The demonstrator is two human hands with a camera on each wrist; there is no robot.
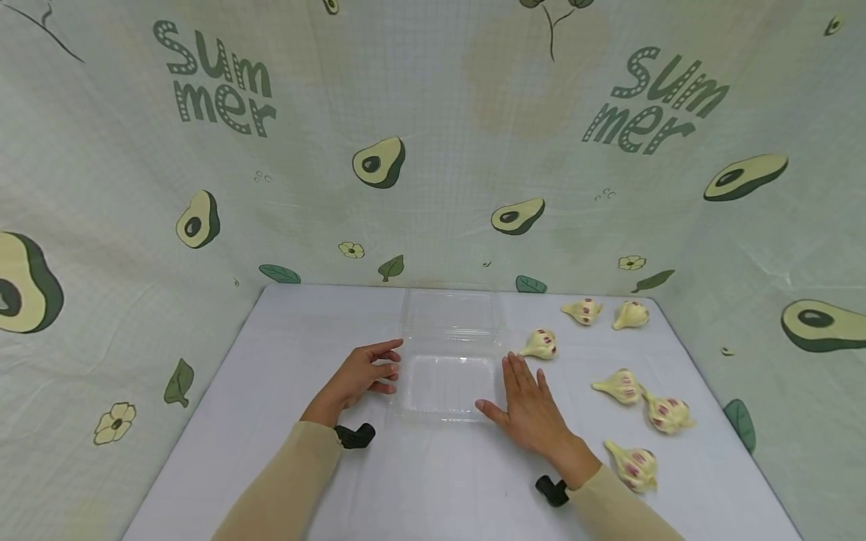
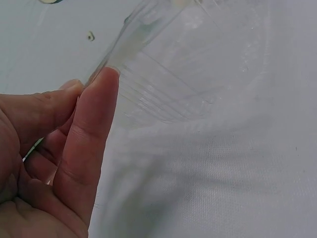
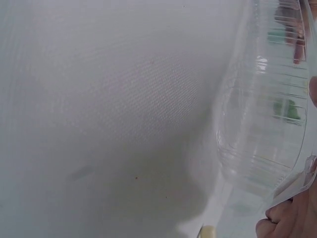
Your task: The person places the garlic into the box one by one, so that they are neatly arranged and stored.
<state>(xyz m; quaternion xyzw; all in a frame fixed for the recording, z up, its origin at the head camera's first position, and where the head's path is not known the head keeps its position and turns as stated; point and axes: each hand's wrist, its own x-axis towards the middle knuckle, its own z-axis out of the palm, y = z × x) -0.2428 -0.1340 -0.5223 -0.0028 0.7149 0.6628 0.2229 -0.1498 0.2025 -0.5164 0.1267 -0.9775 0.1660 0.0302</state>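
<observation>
The left hand [image 1: 368, 376] is pinching the left rim of a clear, rectangular plastic container [image 1: 449, 383], while the right hand [image 1: 531, 412] is lying against the opposite side with fingers outstretched — a pairing that is probably keeping the light shell steady. The container is sitting mid-way across the white-covered table [image 1: 406, 481], its clear plastic lid [image 1: 452, 314] folding away on the far side and leaving the tray uncovered. Six cream, purple-streaked garlic bulbs [image 1: 539, 344] are lying rightward — the nearest just beside the right fingertips.
</observation>
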